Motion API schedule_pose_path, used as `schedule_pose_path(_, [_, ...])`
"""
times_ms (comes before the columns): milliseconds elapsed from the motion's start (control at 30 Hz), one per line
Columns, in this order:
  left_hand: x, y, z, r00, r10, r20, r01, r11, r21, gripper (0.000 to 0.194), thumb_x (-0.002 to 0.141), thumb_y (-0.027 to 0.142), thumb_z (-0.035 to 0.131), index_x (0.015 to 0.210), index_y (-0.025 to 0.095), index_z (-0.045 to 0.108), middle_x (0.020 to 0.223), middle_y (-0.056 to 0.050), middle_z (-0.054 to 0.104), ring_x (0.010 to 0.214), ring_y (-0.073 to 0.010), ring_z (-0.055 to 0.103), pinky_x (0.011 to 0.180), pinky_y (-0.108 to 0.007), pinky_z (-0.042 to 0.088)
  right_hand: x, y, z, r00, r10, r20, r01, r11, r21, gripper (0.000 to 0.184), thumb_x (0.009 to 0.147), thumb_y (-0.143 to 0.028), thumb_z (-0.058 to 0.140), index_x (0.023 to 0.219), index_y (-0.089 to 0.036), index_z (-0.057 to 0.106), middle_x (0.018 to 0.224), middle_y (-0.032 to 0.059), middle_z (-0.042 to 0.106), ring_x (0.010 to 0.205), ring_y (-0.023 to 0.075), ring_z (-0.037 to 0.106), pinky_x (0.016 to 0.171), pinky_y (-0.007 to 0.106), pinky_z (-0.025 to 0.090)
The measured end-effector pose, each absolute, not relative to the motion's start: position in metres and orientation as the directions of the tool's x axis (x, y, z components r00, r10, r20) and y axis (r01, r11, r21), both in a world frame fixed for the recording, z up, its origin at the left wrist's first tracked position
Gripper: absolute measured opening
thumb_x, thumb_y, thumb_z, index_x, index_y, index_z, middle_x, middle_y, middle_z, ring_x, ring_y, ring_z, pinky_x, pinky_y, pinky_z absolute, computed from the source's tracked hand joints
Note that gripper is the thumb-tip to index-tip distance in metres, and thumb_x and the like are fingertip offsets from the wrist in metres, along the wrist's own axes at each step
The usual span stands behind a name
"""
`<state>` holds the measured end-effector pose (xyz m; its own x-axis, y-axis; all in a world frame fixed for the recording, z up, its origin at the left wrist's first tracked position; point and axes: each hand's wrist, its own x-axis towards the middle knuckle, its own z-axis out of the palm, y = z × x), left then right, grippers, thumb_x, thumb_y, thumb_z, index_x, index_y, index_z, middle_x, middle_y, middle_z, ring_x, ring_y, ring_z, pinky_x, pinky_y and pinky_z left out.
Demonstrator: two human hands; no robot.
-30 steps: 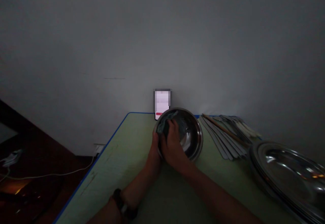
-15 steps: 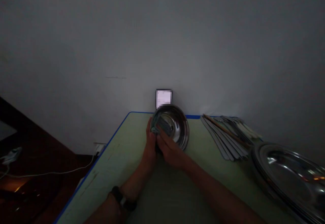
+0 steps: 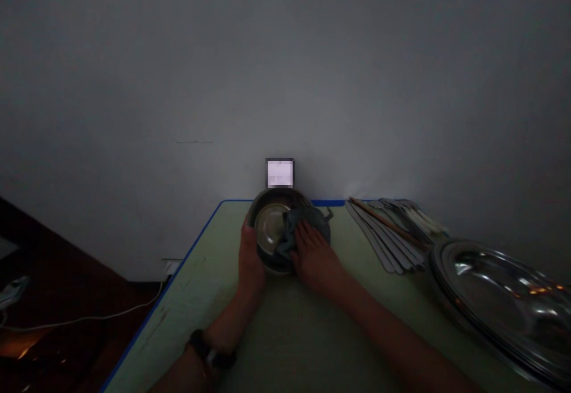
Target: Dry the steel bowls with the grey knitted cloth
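Note:
A shiny metal bowl [image 3: 269,226] is tilted so that its inside faces me, above the far part of the table. My left hand [image 3: 250,257] grips the bowl's left rim, with the thumb at the edge and the other fingers hidden behind. Over the right rim lies a dark grey-green cloth [image 3: 312,220], partly inside the bowl. My right hand [image 3: 314,256] presses this cloth against the bowl, fingers laid over it.
The pale green table [image 3: 209,274] has a blue edge and meets the wall. Several flat grey utensils [image 3: 379,238] lie fanned out at the right. Nearer stands a stack of large metal trays [image 3: 495,292]. A small bright screen [image 3: 280,173] is behind the bowl. A white cable [image 3: 98,317] hangs at the left.
My right hand has moved the cloth from the bowl's left side to its right rim. The bowl now faces me more, and my left hand has shifted slightly left and down.

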<state>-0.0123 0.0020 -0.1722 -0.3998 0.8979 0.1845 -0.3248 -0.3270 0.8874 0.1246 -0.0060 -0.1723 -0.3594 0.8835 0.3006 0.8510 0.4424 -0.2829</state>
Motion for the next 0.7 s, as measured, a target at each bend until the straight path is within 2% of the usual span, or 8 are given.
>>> schedule_pose_path(133, [-0.003, -0.004, -0.178, -0.319, 0.944, 0.081, -0.364, -0.201, 0.91, 0.039, 0.079, 0.053, 0.054, 0.104, 0.025, 0.066, 0.124, -0.003, 0.06, 0.132, -0.0234, 0.036, 0.113, -0.037, 0.018, 0.133, 0.008, -0.175, -0.347, 0.865, 0.363, 0.835, 0.461, -0.3, 0.058, 0.088, -0.023, 0.038, 0.14, 0.001, 0.027, 0.15, 0.0185, 0.016, 0.139, 0.029, 0.012, 0.112, 0.049, 0.018])
schedule_pose_path(233, [0.001, -0.004, -0.186, -0.272, 0.96, -0.06, -0.463, -0.076, 0.883, 0.037, 0.077, 0.055, 0.055, 0.094, 0.025, 0.068, 0.12, -0.003, 0.062, 0.133, -0.0247, 0.033, 0.114, -0.041, 0.014, 0.128, 0.014, -0.172, -0.421, 0.846, 0.328, 0.746, 0.529, -0.405, 0.057, 0.09, -0.025, 0.034, 0.143, -0.006, 0.022, 0.151, 0.0176, 0.007, 0.14, 0.027, 0.002, 0.111, 0.052, 0.019])
schedule_pose_path(367, [0.001, 0.0, -0.19, -0.231, 0.971, -0.053, -0.513, -0.075, 0.855, 0.038, 0.076, 0.054, 0.057, 0.094, 0.023, 0.069, 0.123, -0.004, 0.061, 0.133, -0.0243, 0.034, 0.114, -0.039, 0.015, 0.11, 0.008, -0.166, -0.473, 0.842, 0.259, 0.638, 0.53, -0.558, 0.059, 0.092, -0.027, 0.034, 0.145, -0.008, 0.015, 0.151, 0.017, 0.002, 0.139, 0.0253, -0.005, 0.111, 0.053, 0.014])
schedule_pose_path(433, [-0.002, 0.002, -0.19, -0.219, 0.975, -0.039, -0.515, -0.081, 0.853, 0.042, 0.076, 0.056, 0.056, 0.096, 0.021, 0.069, 0.121, -0.005, 0.062, 0.129, -0.0244, 0.039, 0.114, -0.039, 0.017, 0.103, 0.001, -0.159, -0.514, 0.829, 0.22, 0.583, 0.526, -0.62, 0.058, 0.092, -0.027, 0.033, 0.144, -0.008, 0.014, 0.151, 0.0168, 0.005, 0.139, 0.0235, -0.002, 0.112, 0.051, 0.013])
schedule_pose_path(533, [-0.007, 0.002, -0.186, -0.212, 0.975, -0.064, -0.527, -0.059, 0.848, 0.049, 0.078, 0.06, 0.051, 0.099, 0.019, 0.068, 0.114, -0.007, 0.066, 0.122, -0.0253, 0.048, 0.111, -0.04, 0.024, 0.1, -0.007, -0.147, -0.633, 0.75, 0.19, 0.459, 0.562, -0.689, 0.054, 0.094, -0.027, 0.03, 0.144, -0.009, 0.018, 0.15, 0.0136, 0.017, 0.139, 0.019, 0.01, 0.113, 0.043, 0.019])
schedule_pose_path(633, [-0.009, 0.0, -0.181, -0.267, 0.96, -0.09, -0.497, -0.057, 0.866, 0.054, 0.079, 0.062, 0.047, 0.1, 0.017, 0.068, 0.106, -0.007, 0.069, 0.118, -0.0261, 0.052, 0.109, -0.04, 0.029, 0.11, -0.008, -0.137, -0.724, 0.662, 0.192, 0.367, 0.606, -0.705, 0.051, 0.094, -0.027, 0.031, 0.142, -0.011, 0.026, 0.146, 0.0097, 0.03, 0.135, 0.0161, 0.026, 0.111, 0.037, 0.026])
schedule_pose_path(700, [-0.01, -0.002, -0.177, -0.32, 0.947, -0.025, -0.441, -0.126, 0.888, 0.054, 0.08, 0.061, 0.045, 0.104, 0.018, 0.066, 0.104, -0.006, 0.069, 0.119, -0.0257, 0.05, 0.108, -0.04, 0.03, 0.119, -0.007, -0.131, -0.748, 0.645, 0.159, 0.381, 0.613, -0.692, 0.048, 0.093, -0.027, 0.034, 0.139, -0.013, 0.032, 0.141, 0.0091, 0.041, 0.129, 0.0164, 0.039, 0.107, 0.035, 0.034])
